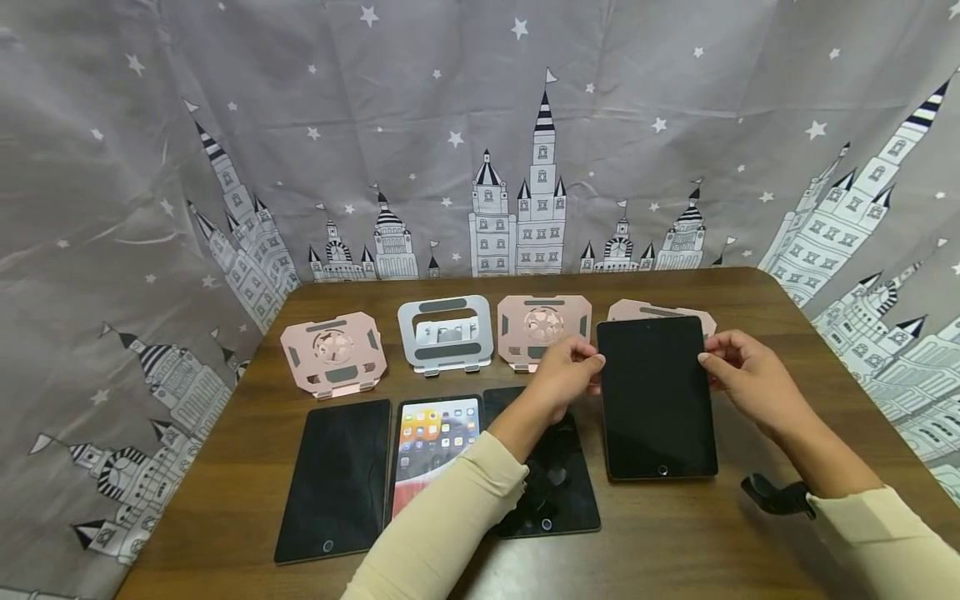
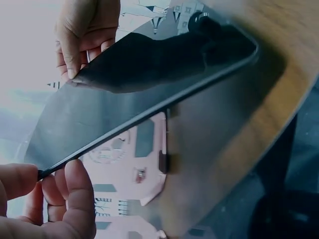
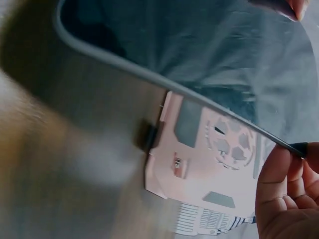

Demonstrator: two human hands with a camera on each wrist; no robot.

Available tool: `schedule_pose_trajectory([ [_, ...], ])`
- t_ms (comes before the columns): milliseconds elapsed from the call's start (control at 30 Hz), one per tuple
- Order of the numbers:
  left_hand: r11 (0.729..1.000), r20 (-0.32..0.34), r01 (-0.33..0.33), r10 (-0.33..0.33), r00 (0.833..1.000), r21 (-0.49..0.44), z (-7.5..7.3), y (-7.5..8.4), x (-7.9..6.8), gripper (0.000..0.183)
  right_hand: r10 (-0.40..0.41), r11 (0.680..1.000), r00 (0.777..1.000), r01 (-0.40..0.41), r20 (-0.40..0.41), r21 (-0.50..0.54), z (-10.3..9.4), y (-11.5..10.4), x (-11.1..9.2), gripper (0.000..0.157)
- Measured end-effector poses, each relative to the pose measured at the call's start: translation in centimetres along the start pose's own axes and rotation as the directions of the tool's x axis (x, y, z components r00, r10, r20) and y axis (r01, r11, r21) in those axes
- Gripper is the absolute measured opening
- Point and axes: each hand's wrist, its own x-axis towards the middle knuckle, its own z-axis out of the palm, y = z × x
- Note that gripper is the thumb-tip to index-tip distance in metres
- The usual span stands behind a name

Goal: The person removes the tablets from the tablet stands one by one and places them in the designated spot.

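A black tablet (image 1: 658, 400) with a dark screen is held up off the table, tilted, at the right side. My left hand (image 1: 564, 373) pinches its left edge near the top; in the left wrist view the thumb and curled fingers (image 2: 79, 191) grip that edge. On the opposite edge, my right hand (image 1: 750, 379) pinches between thumb and fingers, as the right wrist view also shows (image 3: 286, 191). Behind the tablet stands a pink tablet stand (image 1: 622, 310), mostly hidden in the head view. The right wrist view shows its pink plate (image 3: 199, 164) with a round cutout and grey pads.
Two more pink stands (image 1: 333, 354) and a pale grey stand (image 1: 444, 333) line the back of the wooden table (image 1: 675, 542). Before them lie a dark tablet (image 1: 333, 479), a tablet with a lit screen (image 1: 435, 442) and another dark tablet (image 1: 558, 475), partly under my left arm.
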Motion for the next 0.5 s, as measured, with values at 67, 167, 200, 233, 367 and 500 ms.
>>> schedule_pose_trajectory([
  [67,1.000,0.004,0.025,-0.025,1.000,0.002,-0.1,-0.6,0.0,0.006,0.017,1.000,0.999,-0.017,0.044,-0.006,0.2,0.2,0.0,0.021],
  [167,0.998,0.012,0.068,-0.068,0.998,-0.009,-0.4,-1.3,-0.1,0.005,0.051,0.999,0.994,-0.051,0.100,-0.006,0.6,0.3,0.0,0.021],
  [200,0.997,0.015,0.081,-0.081,0.997,-0.014,-0.4,-1.6,-0.1,0.004,0.061,0.998,0.991,-0.061,0.117,-0.003,0.7,0.4,0.1,0.021],
  [233,0.996,0.014,0.092,-0.092,0.996,-0.013,-0.5,-1.8,-0.1,0.004,0.071,0.997,0.989,-0.072,0.133,0.000,0.9,0.4,0.1,0.021],
  [367,0.990,-0.004,0.138,-0.138,0.990,0.003,-0.6,-2.7,-0.2,0.008,0.110,0.993,0.975,-0.115,0.192,0.016,1.5,0.8,0.1,0.020],
  [500,0.984,-0.024,0.175,-0.174,0.984,0.037,-0.7,-3.5,-0.4,0.011,0.149,0.985,0.958,-0.165,0.246,0.048,2.2,1.4,-0.3,0.018],
])
